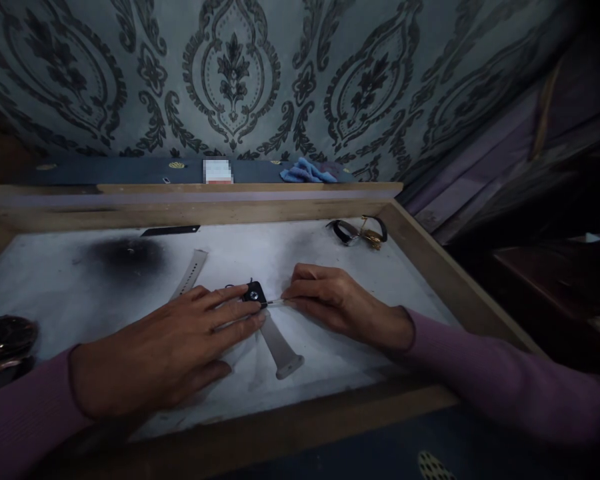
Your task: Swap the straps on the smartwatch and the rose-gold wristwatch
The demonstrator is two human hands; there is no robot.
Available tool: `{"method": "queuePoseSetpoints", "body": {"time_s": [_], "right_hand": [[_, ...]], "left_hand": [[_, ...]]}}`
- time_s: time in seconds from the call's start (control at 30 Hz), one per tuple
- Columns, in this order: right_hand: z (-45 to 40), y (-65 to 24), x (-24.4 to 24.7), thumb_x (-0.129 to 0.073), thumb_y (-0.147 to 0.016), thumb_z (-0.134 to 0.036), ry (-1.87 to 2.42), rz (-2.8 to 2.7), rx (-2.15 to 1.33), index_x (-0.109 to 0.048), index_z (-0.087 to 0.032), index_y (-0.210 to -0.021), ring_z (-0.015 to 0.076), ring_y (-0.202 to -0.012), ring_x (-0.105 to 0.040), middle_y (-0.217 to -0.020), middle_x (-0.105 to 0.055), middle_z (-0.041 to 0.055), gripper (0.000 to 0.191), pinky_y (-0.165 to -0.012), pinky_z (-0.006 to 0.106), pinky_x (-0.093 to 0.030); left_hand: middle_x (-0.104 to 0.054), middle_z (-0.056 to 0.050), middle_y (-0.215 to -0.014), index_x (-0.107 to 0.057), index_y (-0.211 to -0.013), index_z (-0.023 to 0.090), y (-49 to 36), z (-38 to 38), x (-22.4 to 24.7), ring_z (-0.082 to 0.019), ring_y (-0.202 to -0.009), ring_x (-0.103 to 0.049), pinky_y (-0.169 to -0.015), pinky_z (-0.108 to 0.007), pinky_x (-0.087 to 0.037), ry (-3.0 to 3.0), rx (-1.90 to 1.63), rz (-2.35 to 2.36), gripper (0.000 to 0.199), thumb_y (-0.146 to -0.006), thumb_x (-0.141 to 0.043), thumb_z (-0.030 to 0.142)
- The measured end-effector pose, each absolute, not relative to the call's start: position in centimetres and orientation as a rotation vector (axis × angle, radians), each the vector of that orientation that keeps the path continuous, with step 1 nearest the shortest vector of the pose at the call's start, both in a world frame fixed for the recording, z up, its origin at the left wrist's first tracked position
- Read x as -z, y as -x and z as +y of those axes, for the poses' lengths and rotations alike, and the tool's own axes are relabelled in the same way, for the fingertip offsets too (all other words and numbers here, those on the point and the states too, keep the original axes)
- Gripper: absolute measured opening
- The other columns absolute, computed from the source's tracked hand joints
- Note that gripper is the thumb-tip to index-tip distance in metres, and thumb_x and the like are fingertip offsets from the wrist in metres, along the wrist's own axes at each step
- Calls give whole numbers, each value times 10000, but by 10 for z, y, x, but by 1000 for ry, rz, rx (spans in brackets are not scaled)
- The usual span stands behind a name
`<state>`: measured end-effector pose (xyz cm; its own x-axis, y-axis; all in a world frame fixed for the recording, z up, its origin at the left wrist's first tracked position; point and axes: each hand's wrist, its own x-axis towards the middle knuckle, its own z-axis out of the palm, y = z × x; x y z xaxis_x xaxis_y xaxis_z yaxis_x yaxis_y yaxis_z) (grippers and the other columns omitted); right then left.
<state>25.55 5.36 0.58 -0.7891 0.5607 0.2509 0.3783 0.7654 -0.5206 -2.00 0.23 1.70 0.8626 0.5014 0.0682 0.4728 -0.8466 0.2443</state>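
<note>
A dark smartwatch (255, 295) lies back up in the shallow wooden tray, with a round sensor showing. One pale grey strap piece (283, 347) extends from it toward me, and another strap piece (191, 270) with holes lies to the left, partly covered. Stretched flat, the fingers of my left hand (200, 340) rest over the watch's left side and the near strap. My right hand (335, 300) is closed in a pinch on a thin, light-coloured tool (276, 302). Its tip meets the watch's lower right edge; the exact kind of tool cannot be made out.
Wooden edges (430, 260) surround the white work surface. A black blade-like strip (171, 231) lies at the back, and wristwatches (367, 233) at the back right. More watches (7, 340) sit at the left. Behind the rim are a blue cloth (307, 172) and a small white box (217, 171).
</note>
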Motion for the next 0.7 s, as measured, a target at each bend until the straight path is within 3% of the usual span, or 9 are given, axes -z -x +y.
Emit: {"method": "queuePoseSetpoints", "body": {"time_s": [0.23,0.5,0.7], "right_hand": [[53,-255,-7,-460,-999,-189,718,-2579,-633,-680,-118,-898,136,-702,-558,-803,-582,56,253,-635,241,-449],[54,-255,-6,-497,-984,-168,731,-2540,-749,-674,-120,-914,122,-712,-562,-830,-588,45,196,-648,235,-458],[54,-256,-4,-500,-980,-159,726,-2538,-768,-667,-125,-925,121,-711,-559,-847,-588,46,179,-642,234,-450]], "left_hand": [[-453,-85,-1512,-378,-1454,183,22,2,-15,-277,-1422,-353,-1116,-455,-347,-2866,-178,723,551,-920,-514,179],[-472,-135,-1462,-431,-1413,210,19,2,-23,-278,-1230,-541,-973,-443,-479,-2848,-219,739,542,-882,-485,116],[-466,-149,-1458,-426,-1418,202,20,3,-22,-303,-1255,-520,-985,-476,-470,-2823,-211,732,540,-887,-486,118]]}}
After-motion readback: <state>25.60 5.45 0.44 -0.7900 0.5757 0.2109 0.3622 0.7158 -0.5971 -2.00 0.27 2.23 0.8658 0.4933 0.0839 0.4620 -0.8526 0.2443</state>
